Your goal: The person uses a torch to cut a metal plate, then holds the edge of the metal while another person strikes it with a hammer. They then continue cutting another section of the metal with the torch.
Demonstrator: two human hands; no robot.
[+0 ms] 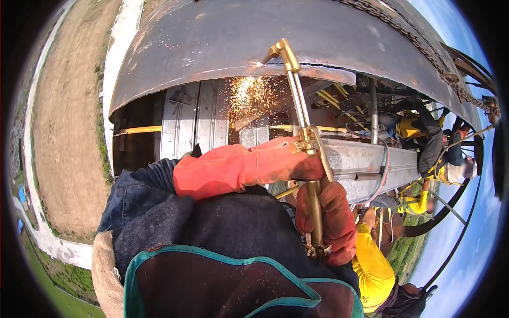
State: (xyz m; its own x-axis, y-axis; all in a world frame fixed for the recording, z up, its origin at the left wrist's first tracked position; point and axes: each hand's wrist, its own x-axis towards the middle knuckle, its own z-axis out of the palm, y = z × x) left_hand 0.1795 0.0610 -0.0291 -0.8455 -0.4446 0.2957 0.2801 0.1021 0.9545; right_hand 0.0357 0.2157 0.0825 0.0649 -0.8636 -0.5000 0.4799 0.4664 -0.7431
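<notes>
A brass cutting torch (pixel 300 95) runs up from my body, its angled head at the edge of a large curved steel plate (pixel 222 37). A bright glow sits at the nozzle, and orange sparks (pixel 253 95) spray down below the plate. To the right of the nozzle a dark cut line follows the plate's lower border. My left hand (pixel 303 161), in a long red glove, is closed around the torch near its valves and lever. Lower down, my right hand (pixel 335 212), also red-gloved, wraps the handle (pixel 315 209). The fingers are partly hidden behind the torch.
Beneath the plate lie metal decking (pixel 180 119) and a grey beam (pixel 360 159). A heavy chain (pixel 408 34) hangs at upper right. A person in a yellow shirt (pixel 373 267) is close on my right, with several other workers beyond. Far below on the left is bare ground.
</notes>
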